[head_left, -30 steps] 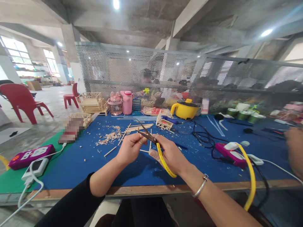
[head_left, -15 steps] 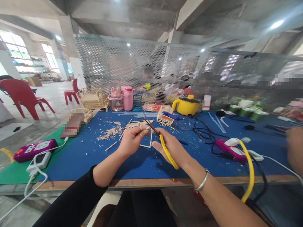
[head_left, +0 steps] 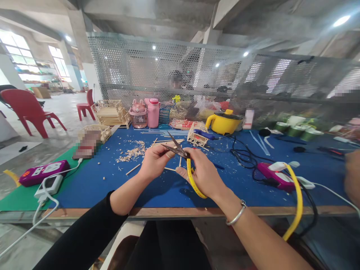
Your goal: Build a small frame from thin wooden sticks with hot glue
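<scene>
- The scissors (head_left: 177,148) were at mid-frame above the blue table (head_left: 92,187), blades parted.
- The right hand (head_left: 204,174) was clamped on their yellow handle.
- The left hand (head_left: 153,161) pinched its fingertips together at the blades; what they held was too small to tell.
- Wood shavings (head_left: 132,153) lay to the upper left of the hands.
- A yellow pot (head_left: 223,123) stood further back.
</scene>
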The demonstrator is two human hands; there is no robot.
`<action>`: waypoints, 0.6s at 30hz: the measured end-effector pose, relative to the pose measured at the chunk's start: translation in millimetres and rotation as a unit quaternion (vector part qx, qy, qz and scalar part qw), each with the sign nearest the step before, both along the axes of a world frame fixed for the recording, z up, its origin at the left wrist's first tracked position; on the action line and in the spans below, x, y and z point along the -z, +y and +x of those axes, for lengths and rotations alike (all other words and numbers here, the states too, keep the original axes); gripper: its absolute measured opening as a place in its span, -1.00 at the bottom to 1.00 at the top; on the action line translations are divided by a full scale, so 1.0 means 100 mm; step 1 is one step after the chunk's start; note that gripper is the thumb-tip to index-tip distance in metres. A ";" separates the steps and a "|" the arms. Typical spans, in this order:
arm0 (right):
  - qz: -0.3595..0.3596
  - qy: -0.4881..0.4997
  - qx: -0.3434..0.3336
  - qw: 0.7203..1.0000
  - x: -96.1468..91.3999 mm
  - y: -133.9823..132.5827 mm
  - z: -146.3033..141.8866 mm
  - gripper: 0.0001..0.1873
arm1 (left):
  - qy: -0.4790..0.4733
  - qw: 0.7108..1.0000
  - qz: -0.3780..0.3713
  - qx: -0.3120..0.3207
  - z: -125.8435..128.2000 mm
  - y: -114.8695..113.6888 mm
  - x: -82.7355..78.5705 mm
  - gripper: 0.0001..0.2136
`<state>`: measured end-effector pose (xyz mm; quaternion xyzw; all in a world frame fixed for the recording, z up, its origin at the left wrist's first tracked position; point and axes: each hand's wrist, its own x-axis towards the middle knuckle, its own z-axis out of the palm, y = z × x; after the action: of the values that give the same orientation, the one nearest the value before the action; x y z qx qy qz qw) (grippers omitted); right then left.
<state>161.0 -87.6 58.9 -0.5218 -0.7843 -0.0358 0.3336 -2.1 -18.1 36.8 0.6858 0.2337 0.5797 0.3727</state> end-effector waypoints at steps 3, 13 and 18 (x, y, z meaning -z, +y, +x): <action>-0.015 0.024 -0.016 0.999 0.02 -0.01 -0.02 -0.53 | -0.004 1.000 -0.004 0.010 0.00 -0.01 -0.01 -0.82; -0.052 0.112 -0.084 0.989 0.04 -0.03 -0.11 -0.60 | 0.020 0.993 0.068 -0.090 0.00 -0.11 -0.03 -0.84; -0.071 0.152 -0.080 0.983 0.09 -0.06 -0.17 -0.67 | 0.075 0.967 0.157 -0.185 -0.01 -0.12 0.00 -0.84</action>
<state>143.9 -93.3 50.0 -0.4794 -0.7638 0.1268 0.4131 -3.5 -30.5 36.5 0.7222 0.2900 0.6148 0.1277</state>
